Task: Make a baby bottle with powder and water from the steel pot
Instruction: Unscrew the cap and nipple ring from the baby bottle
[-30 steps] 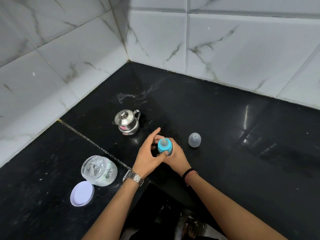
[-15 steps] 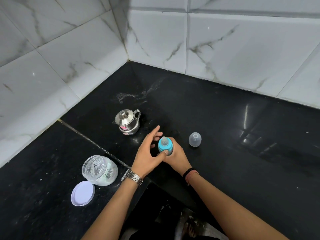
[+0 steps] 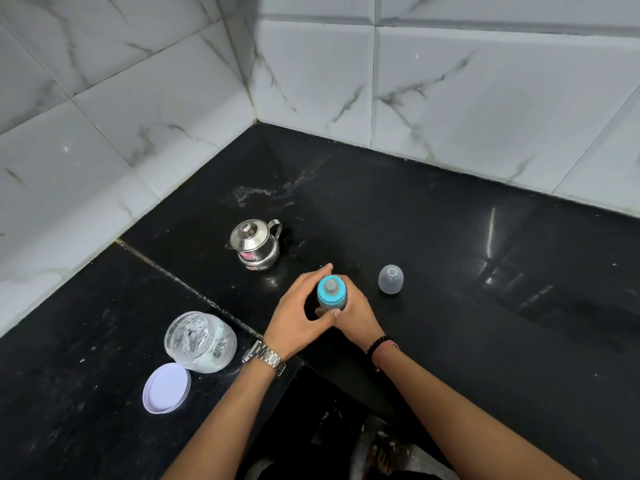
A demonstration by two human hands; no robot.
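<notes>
Bottle: the baby bottle stands upright on the black counter at the centre of view, blue collar and teat on top, held between both hands.
Right hand: the right hand is wrapped round the bottle's body from the 4 o'clock side, fingers curled on it.
Left hand: the left hand comes in from 8 o'clock; half a second ago its fingers stood splayed above the collar, now they have curled in closer, thumb pressed at the bottle's near side. It appears to pinch the collar, probably mid-twist.
Meaning: likely the teat ring is being screwed down, so filling seems finished and capping should come next.
Lid: a white lid lies flat at 8 o'clock, touching the jar.
Jar: the open powder jar sits tilted just beyond it.
Cap: the clear dome cap stands at 2 o'clock, near the bottle but apart.
Pot: the steel pot is at 11 o'clock, lid on.
Hidden: the bottle's body and contents are covered by the hands; whether the collar is fully tight cannot be told.
</notes>
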